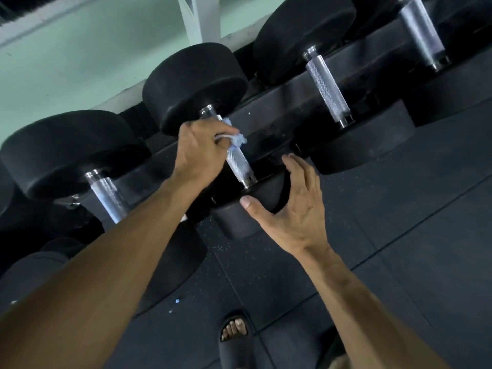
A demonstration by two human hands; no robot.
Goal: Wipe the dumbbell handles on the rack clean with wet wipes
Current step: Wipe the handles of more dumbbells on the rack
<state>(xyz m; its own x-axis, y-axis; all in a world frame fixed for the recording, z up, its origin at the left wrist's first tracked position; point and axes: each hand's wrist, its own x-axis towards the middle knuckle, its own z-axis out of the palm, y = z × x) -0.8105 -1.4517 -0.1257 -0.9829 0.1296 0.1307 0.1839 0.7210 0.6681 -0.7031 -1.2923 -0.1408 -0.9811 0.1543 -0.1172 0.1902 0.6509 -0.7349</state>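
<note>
Left hand [198, 150] grips wipe [234, 138] wrapped on upper handle [238, 162] of centre dumbbell on rack [279, 102]. Right hand [295, 209], at 4 o'clock from wipe, cups near head [234, 222], fingers loosely spread.

Handle gap: left hand [198, 153] is filling the upper part; lower handle [241, 166] is lying bare.
Sides: neighbouring dumbbells [327, 89] are crowding close.

Your left hand [198, 150] is curled into a fist, knuckles up, its arm stretched forward from the lower left. Your right hand [294, 209] is spread open, thumb out to the left, fingers pointing forward, forearm coming from the lower right.
</note>
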